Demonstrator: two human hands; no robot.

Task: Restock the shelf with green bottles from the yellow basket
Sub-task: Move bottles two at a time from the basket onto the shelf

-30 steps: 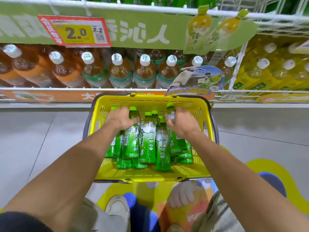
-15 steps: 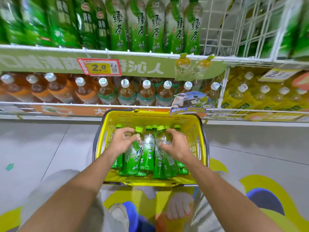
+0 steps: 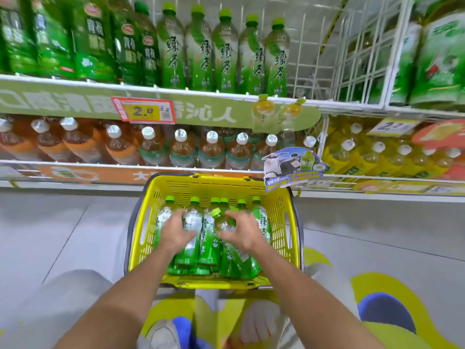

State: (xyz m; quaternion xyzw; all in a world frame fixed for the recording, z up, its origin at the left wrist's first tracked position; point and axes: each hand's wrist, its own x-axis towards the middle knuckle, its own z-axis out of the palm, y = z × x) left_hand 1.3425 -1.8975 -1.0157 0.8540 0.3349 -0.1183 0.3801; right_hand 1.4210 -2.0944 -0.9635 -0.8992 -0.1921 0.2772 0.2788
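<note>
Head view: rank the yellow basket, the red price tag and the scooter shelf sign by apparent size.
1. yellow basket, plainly largest.
2. and 3. red price tag and scooter shelf sign look about alike; I would not rank them.
The basket sits nearer the camera, which inflates it.

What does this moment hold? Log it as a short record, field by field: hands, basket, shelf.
left hand: in the basket, closed around a green bottle
right hand: in the basket, gripping a tilted bottle, cap raised above its neighbours
yellow basket: on the floor in front of the shelves, holding several green bottles lying side by side, caps toward the shelf
upper shelf: row of matching green tea bottles, with empty space beside the wire divider
lower shelf: brown tea bottles with white caps
price tag: reads 2.0
</note>
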